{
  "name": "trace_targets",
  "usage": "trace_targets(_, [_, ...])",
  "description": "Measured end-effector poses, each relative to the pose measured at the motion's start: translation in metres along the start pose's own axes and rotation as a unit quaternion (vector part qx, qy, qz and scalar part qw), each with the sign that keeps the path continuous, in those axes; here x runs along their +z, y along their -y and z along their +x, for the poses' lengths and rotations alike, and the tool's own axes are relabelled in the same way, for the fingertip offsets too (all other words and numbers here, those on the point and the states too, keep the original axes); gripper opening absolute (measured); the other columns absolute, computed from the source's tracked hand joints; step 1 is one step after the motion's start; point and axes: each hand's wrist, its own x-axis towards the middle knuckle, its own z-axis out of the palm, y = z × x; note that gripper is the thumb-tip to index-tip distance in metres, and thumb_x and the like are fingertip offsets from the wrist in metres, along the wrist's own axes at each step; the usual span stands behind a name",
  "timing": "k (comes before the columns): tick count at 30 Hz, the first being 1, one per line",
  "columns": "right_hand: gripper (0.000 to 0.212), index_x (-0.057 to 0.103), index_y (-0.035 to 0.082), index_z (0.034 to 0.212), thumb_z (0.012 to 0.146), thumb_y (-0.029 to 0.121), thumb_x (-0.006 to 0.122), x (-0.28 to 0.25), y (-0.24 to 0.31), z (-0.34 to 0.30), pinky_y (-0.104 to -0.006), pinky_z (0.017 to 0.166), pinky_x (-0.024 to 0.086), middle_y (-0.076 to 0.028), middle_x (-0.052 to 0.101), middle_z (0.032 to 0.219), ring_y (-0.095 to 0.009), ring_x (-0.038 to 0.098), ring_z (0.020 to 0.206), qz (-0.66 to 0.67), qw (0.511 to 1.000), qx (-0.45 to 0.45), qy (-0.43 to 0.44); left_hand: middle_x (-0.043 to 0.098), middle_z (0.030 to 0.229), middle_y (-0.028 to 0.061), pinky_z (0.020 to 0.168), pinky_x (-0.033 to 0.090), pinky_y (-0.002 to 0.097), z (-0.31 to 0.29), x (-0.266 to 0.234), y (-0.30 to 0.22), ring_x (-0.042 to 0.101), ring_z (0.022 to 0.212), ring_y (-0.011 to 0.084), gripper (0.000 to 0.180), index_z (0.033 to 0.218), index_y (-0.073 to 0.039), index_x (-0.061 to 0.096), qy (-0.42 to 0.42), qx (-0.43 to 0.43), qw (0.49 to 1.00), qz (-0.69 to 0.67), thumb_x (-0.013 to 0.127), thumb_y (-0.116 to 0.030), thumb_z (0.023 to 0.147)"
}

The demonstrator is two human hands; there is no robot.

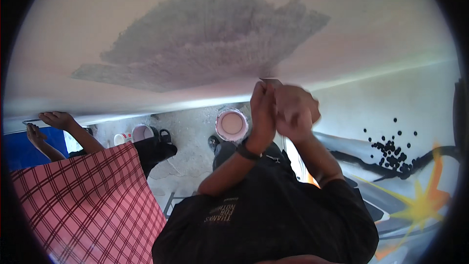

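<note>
A flat metal scraper blade (271, 81) meets the pale wall at the lower right edge of a large grey, rough-looking patch (210, 36). My right hand (297, 111) is closed around the scraper's handle, which the fingers hide; this hand is slightly blurred. Close against it on the left, my left hand (264, 107) is also closed on the scraper, its fingers pressed near the blade. A dark band circles my left wrist. Both forearms reach up to the wall together.
Below the wall stands a pinkish bucket (231, 124) by my feet. To my left a co-worker in a pink checked shirt (93, 190) holds a flat blade (32, 121) at the wall. Further buckets (142, 132) sit near that person. A painted wall (391, 117) closes the right.
</note>
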Motion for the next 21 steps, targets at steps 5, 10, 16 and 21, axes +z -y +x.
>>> trace_targets(5, [0.026, 0.041, 0.007, 0.060, 0.086, 0.006, 0.047, 0.014, -0.009, 0.006, -0.0339, 0.047, 0.046, -0.007, 0.048, 0.055, -0.021, 0.051, 0.047, 0.289, 0.951, 0.099, -0.054, 0.039, 0.079, -0.0022, 0.062, 0.032, 0.0244, 0.004, 0.002, -0.002, 0.034, 0.075, 0.0057, 0.021, 0.087, -0.007, 0.043, 0.004, 0.013, 1.000, -0.019, 0.047, -0.018, 0.105])
trace_targets(10, [0.045, 0.039, 0.010, 0.059, 0.101, 0.025, 0.036, 0.012, 0.012, 0.013, -0.0362, 0.048, 0.043, -0.005, 0.046, 0.052, -0.021, 0.045, 0.043, 0.237, 0.965, 0.092, -0.071, 0.038, 0.078, -0.0022, 0.062, 0.032, 0.0246, -0.002, -0.002, -0.007, 0.035, 0.073, 0.0069, 0.022, 0.088, -0.007, 0.044, -0.007, 0.014, 0.997, 0.076, 0.048, -0.019, 0.105])
trace_targets(16, [0.044, 0.038, 0.009, 0.060, 0.101, 0.024, 0.038, 0.005, 0.014, 0.013, -0.0357, 0.049, 0.043, -0.006, 0.046, 0.053, -0.021, 0.046, 0.045, 0.263, 0.956, 0.107, -0.078, 0.039, 0.079, -0.0027, 0.062, 0.034, 0.0250, 0.001, 0.014, -0.013, 0.037, 0.073, 0.0064, 0.020, 0.089, -0.008, 0.044, -0.006, 0.023, 0.997, 0.073, 0.047, -0.019, 0.105])
trace_targets(21, [0.040, 0.039, 0.008, 0.060, 0.097, 0.022, 0.041, 0.007, 0.005, 0.012, -0.0368, 0.048, 0.040, -0.007, 0.047, 0.055, -0.023, 0.046, 0.047, 0.192, 0.974, 0.104, -0.057, 0.041, 0.080, -0.0039, 0.062, 0.035, 0.0232, -0.006, 0.016, -0.021, 0.040, 0.074, 0.0044, 0.018, 0.091, -0.010, 0.044, 0.026, 0.015, 0.998, 0.054, 0.048, -0.020, 0.105])
